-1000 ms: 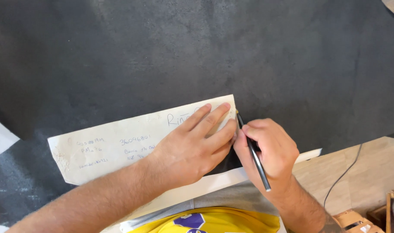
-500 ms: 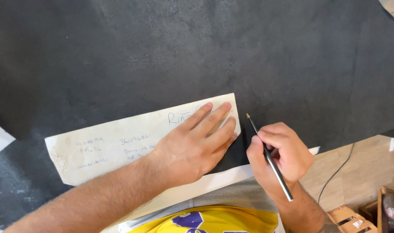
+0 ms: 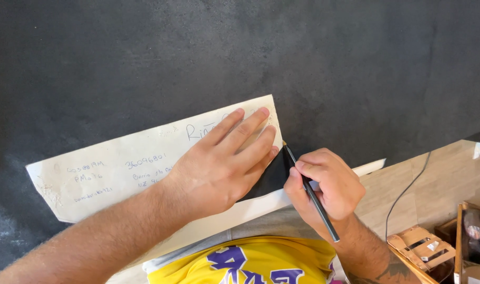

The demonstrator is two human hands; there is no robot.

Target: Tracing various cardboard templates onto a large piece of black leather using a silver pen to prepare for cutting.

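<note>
Since half a second ago the pen [image 3: 312,196] has been swung back in, so its tip is now tucked right at the near-right corner of the paper template [image 3: 145,168], where earlier it was held a bit off from that edge. It's pinched in a closed writing grip by the right hand [image 3: 324,189], barrel slanting back toward the yellow shirt [image 3: 250,263].

Everything else is best placed off that template. It's laid flat on the dark sheet material [image 3: 198,58], which spreads out well beyond it on the far side and to the left. It's pinned by the left hand [image 3: 224,163], fingers spread flat, nothing actually gripped.

Handling-wise, the template looks like thin card: light, a bit floppy, probably easily slid on that grainy surface, so flat pressure close to the traced edge seems the way it's best held. Pinching a corner would likely bend it. The pen is stiff and light, best held low.

Off past the template's right end, a wooden floor [image 3: 439,173] with a thin cable [image 3: 403,197] can be seen.
</note>
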